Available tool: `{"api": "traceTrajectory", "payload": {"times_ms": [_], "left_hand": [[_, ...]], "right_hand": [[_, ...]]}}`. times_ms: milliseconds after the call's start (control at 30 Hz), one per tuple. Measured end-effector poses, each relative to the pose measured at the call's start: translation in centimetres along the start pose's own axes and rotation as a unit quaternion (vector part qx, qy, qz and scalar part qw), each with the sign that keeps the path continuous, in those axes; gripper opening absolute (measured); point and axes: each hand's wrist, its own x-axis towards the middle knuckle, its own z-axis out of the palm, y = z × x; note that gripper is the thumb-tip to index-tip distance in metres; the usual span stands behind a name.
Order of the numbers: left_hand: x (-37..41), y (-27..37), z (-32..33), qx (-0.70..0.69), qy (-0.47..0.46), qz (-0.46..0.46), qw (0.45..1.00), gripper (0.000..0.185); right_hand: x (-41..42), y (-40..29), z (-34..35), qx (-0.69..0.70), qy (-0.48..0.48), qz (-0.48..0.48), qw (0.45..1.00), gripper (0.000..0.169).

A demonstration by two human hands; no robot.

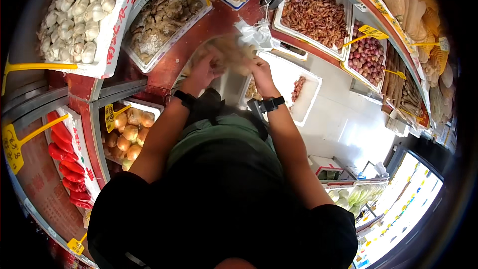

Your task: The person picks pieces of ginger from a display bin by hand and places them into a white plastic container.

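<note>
Before me, my left hand [207, 68] and my right hand [260, 71] pinch a blurred, see-through thing, seemingly a thin plastic bag [232, 55], stretched between them. Its shape is smeared by motion, and I cannot tell whether anything is inside. Just beyond it hangs a bunch of white plastic bags [257, 34]. Under my right hand, a white foam box [314, 86] stands low down, with small reddish pieces [298, 88] in it and some brownish pieces partly hidden by my wrist.
Ginger [162, 18] and garlic [74, 18] fill foam boxes at the left. Brown-red bulbs [314, 13] and red shallots [366, 58] sit on the right shelf. Onions [130, 132] and red peppers [67, 157] are at lower left. Yellow price tags [373, 32] stick out from the shelves.
</note>
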Motion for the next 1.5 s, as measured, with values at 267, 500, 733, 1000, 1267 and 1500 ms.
{"api": "traceTrajectory", "payload": {"times_ms": [267,500,733,1000,1267,1500], "left_hand": [[-2.8,-2.6,3.9,-0.030,-0.070,-0.006,0.997,0.034],[-2.5,-1.2,3.4,0.087,-0.218,0.025,0.972,0.030],[3.2,5.7,-5.9,0.344,-0.097,0.071,0.931,0.035],[11.5,20.5,-21.6,0.615,0.358,0.381,0.591,0.054],[15.6,22.5,-27.8,0.631,0.193,0.279,0.698,0.061],[14.1,22.0,-29.1,0.334,0.283,0.353,0.827,0.035]], "right_hand": [[-1.6,0.4,-0.2,0.269,-0.098,-0.007,0.958,0.032],[-1.4,1.1,-1.1,0.308,-0.025,-0.006,0.951,0.033],[-2.4,1.9,-5.5,0.303,0.108,-0.001,0.947,0.032],[-6.8,3.1,-8.6,0.313,0.207,-0.039,0.926,0.043],[-6.8,2.5,-6.9,0.297,0.202,-0.055,0.932,0.047],[-5.4,1.5,-5.9,0.343,0.166,-0.040,0.924,0.046]]}}
